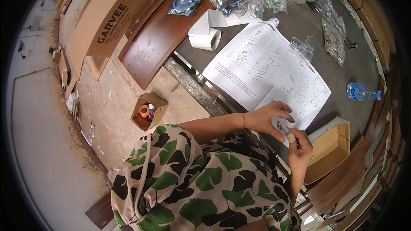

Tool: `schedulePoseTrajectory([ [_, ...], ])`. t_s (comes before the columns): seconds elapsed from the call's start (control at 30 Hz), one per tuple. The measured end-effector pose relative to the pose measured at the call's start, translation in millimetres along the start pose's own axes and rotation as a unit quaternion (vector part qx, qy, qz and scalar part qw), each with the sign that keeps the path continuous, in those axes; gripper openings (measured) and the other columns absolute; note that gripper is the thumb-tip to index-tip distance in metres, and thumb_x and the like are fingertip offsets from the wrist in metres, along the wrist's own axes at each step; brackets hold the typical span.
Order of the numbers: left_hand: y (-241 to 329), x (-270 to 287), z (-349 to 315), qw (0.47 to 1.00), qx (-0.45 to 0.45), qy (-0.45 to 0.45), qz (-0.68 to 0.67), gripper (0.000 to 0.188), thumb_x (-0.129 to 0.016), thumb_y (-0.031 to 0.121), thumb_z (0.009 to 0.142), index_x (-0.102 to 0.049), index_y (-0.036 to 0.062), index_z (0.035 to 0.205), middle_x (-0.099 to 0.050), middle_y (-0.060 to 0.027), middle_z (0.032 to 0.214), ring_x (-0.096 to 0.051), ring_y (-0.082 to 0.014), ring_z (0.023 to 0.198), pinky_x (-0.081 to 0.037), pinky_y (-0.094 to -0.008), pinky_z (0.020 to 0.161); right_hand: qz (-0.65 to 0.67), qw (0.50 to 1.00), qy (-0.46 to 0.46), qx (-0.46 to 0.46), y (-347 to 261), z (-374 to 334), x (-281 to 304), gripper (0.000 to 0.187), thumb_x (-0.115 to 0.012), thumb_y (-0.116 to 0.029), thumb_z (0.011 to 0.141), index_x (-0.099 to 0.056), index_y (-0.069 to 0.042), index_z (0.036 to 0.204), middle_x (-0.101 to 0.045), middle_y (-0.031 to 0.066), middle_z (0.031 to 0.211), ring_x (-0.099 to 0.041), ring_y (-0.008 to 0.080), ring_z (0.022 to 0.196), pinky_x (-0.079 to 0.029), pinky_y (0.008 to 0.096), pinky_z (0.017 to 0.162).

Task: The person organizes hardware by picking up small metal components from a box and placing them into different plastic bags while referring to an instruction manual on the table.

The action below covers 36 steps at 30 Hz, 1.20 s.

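Note:
Both hands hold a small clear plastic bag (280, 125) over the lower edge of an open printed instruction sheet (274, 72). My left hand (267, 119) has its thumb and fingers curled around one side of the bag. The thumb and fingertips of my right hand (301, 147) pinch its other end. Something small shows inside the bag, too blurred to name. Beside my right hand stands an open cardboard box (327, 156). A roll of white tape or paper strip (204, 37) lies by the sheet's upper left corner.
Several hardware bags (274, 1) lie along the dark table's (364, 66) far side. A water bottle (363, 92) rests at the right. Brown boards (160, 45) and a large carton (115, 21) stand at the left. A small box with tape rolls (147, 112) sits lower down.

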<state>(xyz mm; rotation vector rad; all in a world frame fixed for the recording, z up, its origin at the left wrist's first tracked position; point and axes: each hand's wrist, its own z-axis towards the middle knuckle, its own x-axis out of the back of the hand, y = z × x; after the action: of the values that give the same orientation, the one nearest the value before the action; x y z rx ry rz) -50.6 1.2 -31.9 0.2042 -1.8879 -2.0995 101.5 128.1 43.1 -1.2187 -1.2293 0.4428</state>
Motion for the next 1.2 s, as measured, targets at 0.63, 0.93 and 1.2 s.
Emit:
schedulePoseTrajectory([
  [0.63, 5.7, -12.7, 3.5, 0.930, 0.130, -0.175, -0.296, 0.033, -0.056, 0.032, 0.094, -0.067, 0.0023, 0.104, -0.068, -0.0034, 0.083, -0.061, -0.0095, 0.077, -0.048, -0.0259, 0.074, 0.057, 0.995, 0.079, -0.014, 15.9, -5.5, -2.8, 0.016, -0.067, -0.006, 0.086, -0.064, 0.002, 0.099, -0.060, 0.0041, 0.081, -0.052, 0.0092, 0.073, -0.043, 0.0216, 0.067],
  [0.93, 0.2, 0.2, 17.2, 0.839, 0.248, -0.087, -0.477, 0.028, -0.054, 0.025, 0.096, -0.062, 0.0001, 0.106, -0.067, -0.0109, 0.086, -0.067, -0.0199, 0.077, -0.055, -0.0303, 0.062, 0.088, 0.977, 0.188, -0.048, 33.8, 1.3, 0.9, 0.020, -0.062, -0.013, 0.092, -0.063, 0.002, 0.105, -0.060, -0.0004, 0.084, -0.051, 0.0058, 0.075, -0.042, 0.0194, 0.069],
  [1.2, -53.9, 17.5, 58.1, 0.879, 0.241, 0.234, -0.339, 0.025, -0.057, 0.020, 0.093, -0.063, 0.0001, 0.107, -0.064, -0.0064, 0.081, -0.061, -0.0123, 0.059, -0.051, -0.0267, 0.049, 0.014, 0.994, 0.098, -0.054, 56.4, 10.6, -9.7, 0.017, -0.063, -0.013, 0.090, -0.064, 0.000, 0.102, -0.063, 0.0036, 0.085, -0.055, 0.0098, 0.075, -0.046, 0.0237, 0.070],
])
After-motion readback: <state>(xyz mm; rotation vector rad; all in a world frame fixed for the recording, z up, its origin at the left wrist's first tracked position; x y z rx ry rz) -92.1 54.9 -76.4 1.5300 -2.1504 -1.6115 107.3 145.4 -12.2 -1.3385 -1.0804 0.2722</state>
